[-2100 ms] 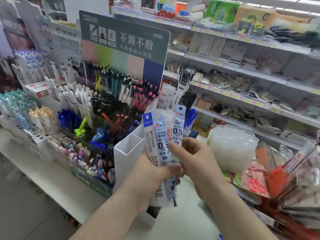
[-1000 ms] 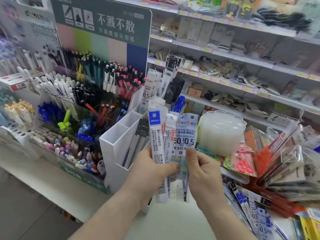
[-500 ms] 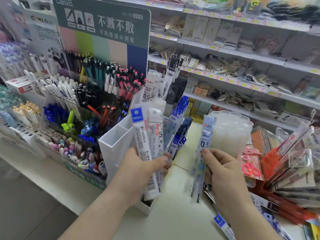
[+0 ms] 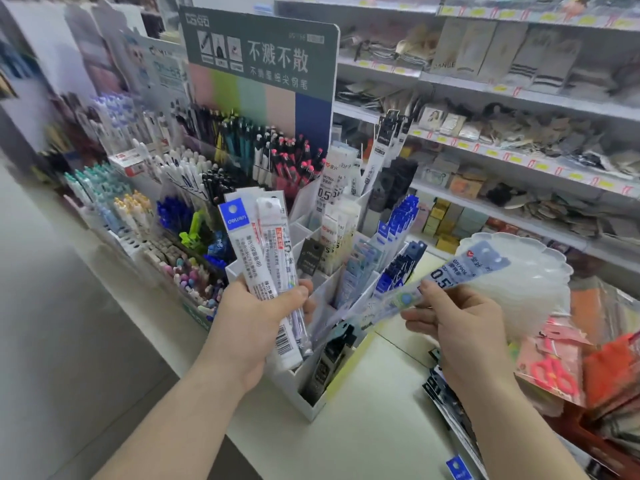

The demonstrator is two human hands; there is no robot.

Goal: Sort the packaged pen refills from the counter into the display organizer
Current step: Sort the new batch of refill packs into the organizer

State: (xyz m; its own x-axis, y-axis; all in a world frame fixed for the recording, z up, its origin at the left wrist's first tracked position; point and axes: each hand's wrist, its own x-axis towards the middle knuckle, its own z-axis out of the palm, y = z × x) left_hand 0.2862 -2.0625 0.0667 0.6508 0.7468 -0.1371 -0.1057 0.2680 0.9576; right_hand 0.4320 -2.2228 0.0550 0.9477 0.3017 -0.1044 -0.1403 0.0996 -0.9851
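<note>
Refill packs (image 4: 263, 258) stand upright in the left hand (image 4: 256, 317), its fingers and thumb curled round the bundle, just in front of the white organizer (image 4: 311, 407). That organizer sits near the table's (image 4: 374, 441) left edge, with more refills upright in its compartments. The right hand (image 4: 460, 327) pinches a single pack (image 4: 446, 275) marked 0.5, tilted so its lower end points toward the organizer's compartments. More packs (image 4: 446, 403) lie flat on the table under the right wrist. A pen display (image 4: 194, 216) stands left of the organizer.
</note>
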